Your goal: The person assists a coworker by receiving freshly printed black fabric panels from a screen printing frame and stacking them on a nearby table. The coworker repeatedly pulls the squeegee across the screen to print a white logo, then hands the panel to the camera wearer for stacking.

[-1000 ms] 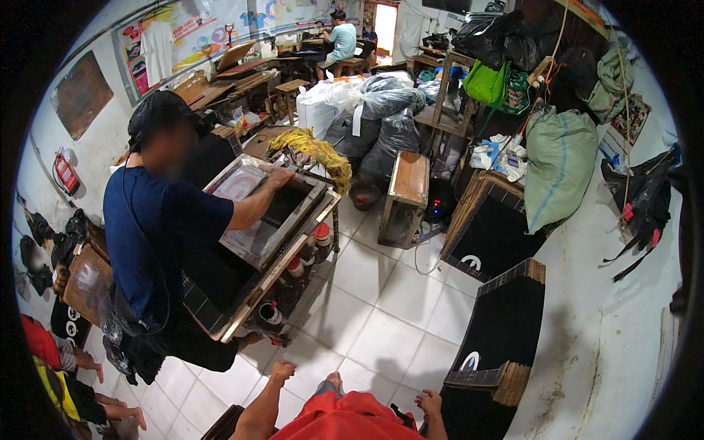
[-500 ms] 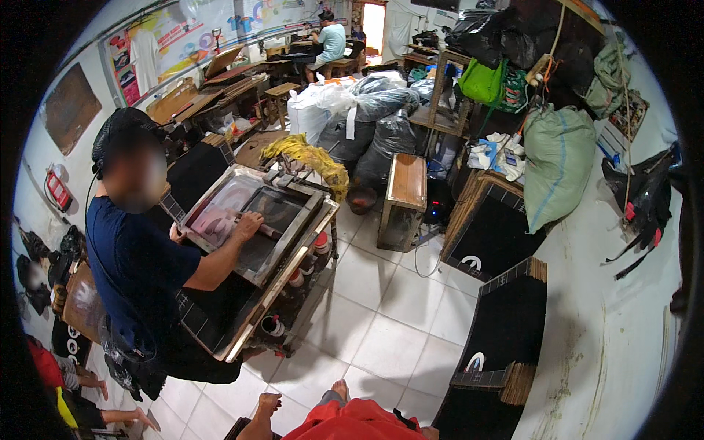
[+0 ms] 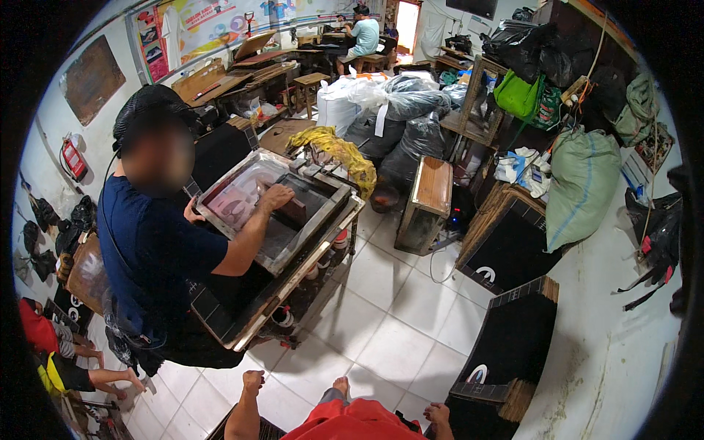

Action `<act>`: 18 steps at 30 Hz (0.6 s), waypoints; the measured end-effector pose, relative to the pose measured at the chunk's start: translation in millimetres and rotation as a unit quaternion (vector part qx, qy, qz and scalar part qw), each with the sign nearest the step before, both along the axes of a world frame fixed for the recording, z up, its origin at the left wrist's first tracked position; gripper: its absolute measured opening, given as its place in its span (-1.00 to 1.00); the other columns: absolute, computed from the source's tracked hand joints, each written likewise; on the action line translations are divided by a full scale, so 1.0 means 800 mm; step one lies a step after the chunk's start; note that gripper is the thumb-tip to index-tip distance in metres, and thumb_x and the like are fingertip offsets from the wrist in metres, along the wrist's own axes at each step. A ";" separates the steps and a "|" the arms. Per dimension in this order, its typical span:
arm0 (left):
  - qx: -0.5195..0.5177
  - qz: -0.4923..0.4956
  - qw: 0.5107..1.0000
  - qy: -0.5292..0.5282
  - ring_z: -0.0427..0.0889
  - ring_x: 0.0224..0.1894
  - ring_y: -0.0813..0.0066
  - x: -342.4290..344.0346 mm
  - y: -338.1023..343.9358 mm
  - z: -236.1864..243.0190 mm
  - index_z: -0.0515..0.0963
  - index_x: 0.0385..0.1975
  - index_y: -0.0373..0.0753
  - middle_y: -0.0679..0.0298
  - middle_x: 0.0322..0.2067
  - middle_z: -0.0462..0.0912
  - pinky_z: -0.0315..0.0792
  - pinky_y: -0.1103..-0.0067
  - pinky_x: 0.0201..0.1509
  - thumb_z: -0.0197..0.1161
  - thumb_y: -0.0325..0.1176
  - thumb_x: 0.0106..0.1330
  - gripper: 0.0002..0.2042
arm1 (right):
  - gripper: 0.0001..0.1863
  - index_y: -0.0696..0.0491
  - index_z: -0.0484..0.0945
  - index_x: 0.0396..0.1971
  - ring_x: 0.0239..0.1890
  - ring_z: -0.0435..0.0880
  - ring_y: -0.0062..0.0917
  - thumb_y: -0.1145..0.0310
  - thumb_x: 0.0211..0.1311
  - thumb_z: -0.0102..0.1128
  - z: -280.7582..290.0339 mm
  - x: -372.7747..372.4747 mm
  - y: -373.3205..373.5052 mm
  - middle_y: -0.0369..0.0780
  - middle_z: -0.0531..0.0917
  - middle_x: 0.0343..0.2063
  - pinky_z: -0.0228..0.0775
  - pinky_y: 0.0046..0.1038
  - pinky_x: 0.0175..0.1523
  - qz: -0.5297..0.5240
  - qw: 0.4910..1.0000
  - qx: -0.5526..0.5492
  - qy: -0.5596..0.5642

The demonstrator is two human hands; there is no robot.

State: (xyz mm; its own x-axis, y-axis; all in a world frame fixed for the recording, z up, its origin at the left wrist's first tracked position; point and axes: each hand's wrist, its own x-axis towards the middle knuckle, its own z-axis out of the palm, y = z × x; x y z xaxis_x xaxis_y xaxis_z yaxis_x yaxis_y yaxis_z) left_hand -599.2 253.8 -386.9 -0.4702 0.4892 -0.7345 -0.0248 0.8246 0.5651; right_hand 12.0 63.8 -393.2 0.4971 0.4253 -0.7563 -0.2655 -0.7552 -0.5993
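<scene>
My left hand is held in front of me over the tiled floor, its fingers curled into a loose fist with nothing visible in it. To the right of my red shirt, my right hand hangs low with fingers loosely apart, apparently empty. It is nearest to a stack of black panels, with a gap between. At the left, a person in a dark blue shirt leans over a framed printing screen. That person's hand grips a squeegee on the mesh.
A wooden box stands on the floor ahead. More black panels and a green sack line the right wall. Black bags are piled behind a yellow cloth. Another person sits far back.
My view has shifted left, and my right hand has come into sight at the lower right. The co-worker's squeegee hand has moved slightly away from me across the screen.
</scene>
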 end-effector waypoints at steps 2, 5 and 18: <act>-0.032 -0.027 0.999 0.005 0.49 -0.67 0.45 0.005 -0.004 -0.008 0.51 -0.52 -0.31 0.24 -0.64 0.52 0.30 0.54 -0.67 0.28 -0.38 0.06 -0.86 | -0.68 0.22 0.39 -0.17 -0.61 0.60 -0.39 0.54 0.00 0.13 0.009 0.000 0.021 -0.12 0.59 -0.56 0.42 -0.45 -0.60 -0.012 1.000 0.015 -0.007; -0.062 -0.071 0.996 -0.011 0.53 -0.61 0.41 0.024 -0.016 -0.023 0.52 -0.50 -0.25 0.24 -0.60 0.55 0.38 0.46 -0.55 0.26 -0.33 0.10 -0.86 | -0.65 0.22 0.40 -0.17 -0.61 0.60 -0.41 0.55 -0.04 0.16 0.021 -0.011 0.038 -0.12 0.58 -0.57 0.41 -0.48 -0.60 -0.012 1.000 0.012 0.003; -0.083 -0.131 0.988 -0.016 0.54 -0.61 0.43 0.056 0.004 -0.030 0.51 -0.48 -0.29 0.25 -0.59 0.55 0.37 0.52 -0.59 0.27 -0.29 0.10 -0.81 | -0.74 0.16 0.59 -0.37 -0.46 0.62 -0.46 0.42 -0.16 0.26 0.056 -0.048 -0.040 -0.17 0.64 -0.49 0.47 -0.45 -0.37 0.038 0.993 -0.108 -0.041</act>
